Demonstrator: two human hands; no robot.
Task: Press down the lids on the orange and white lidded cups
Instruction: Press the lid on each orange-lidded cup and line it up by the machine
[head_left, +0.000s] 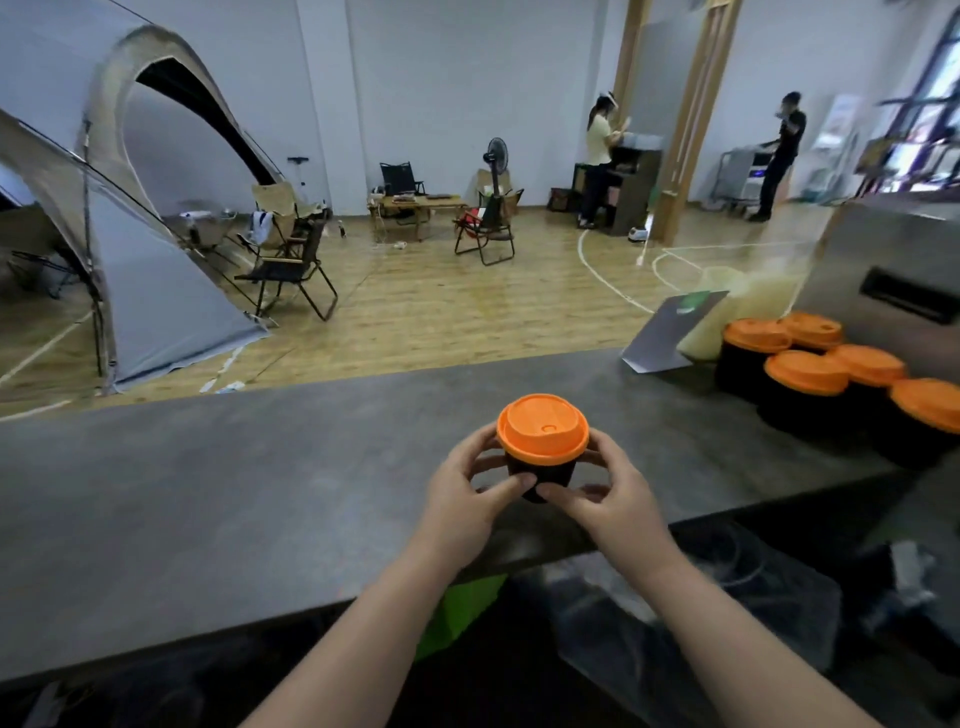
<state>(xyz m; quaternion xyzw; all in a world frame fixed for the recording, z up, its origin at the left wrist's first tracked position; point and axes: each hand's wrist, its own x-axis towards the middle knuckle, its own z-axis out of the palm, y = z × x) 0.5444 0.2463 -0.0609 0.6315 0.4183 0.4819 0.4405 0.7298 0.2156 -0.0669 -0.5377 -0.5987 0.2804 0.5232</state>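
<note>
Orange lid (543, 427), dark cup (540, 472), gripped by left hand (462, 499), right hand (615, 499)

Your head-worn view looks forward and down, wide-angle; your left hand (462, 499) and right hand (618, 499) at the lidded cup (543, 434) sit close, the surface (208, 493) mid-frame, the hall floor (441, 322) beyond.
</note>
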